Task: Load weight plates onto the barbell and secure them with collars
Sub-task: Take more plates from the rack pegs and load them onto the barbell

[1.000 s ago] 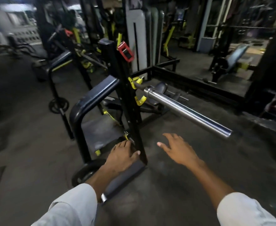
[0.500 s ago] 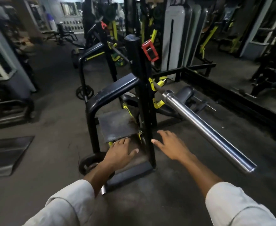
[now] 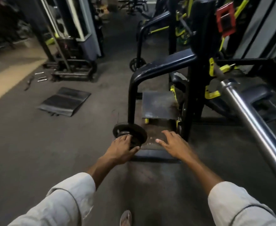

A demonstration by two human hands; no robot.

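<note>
From the head view, the left hand [image 3: 123, 148] reaches down to a small black weight plate [image 3: 130, 133] at the centre of the frame. The plate sits low on the dark rack frame [image 3: 131, 101], apparently on a storage peg. The fingers lie over the plate's near face and the thumb stretches toward its lower edge; whether they have closed round it I cannot tell through the blur. The right hand [image 3: 174, 145], just right of centre, hovers with fingers spread and loose, grasping nothing. The barbell sleeve [image 3: 254, 128] runs bare from centre right down to the right edge, resting in a yellow hook [image 3: 213, 93] on the upright. No collar is visible.

To do this step well, I judge the left hand should get a firm hold on the rim before pulling, draw the plate straight off its peg, and let the right hand support the opposite edge before carrying it to the sleeve.
</note>
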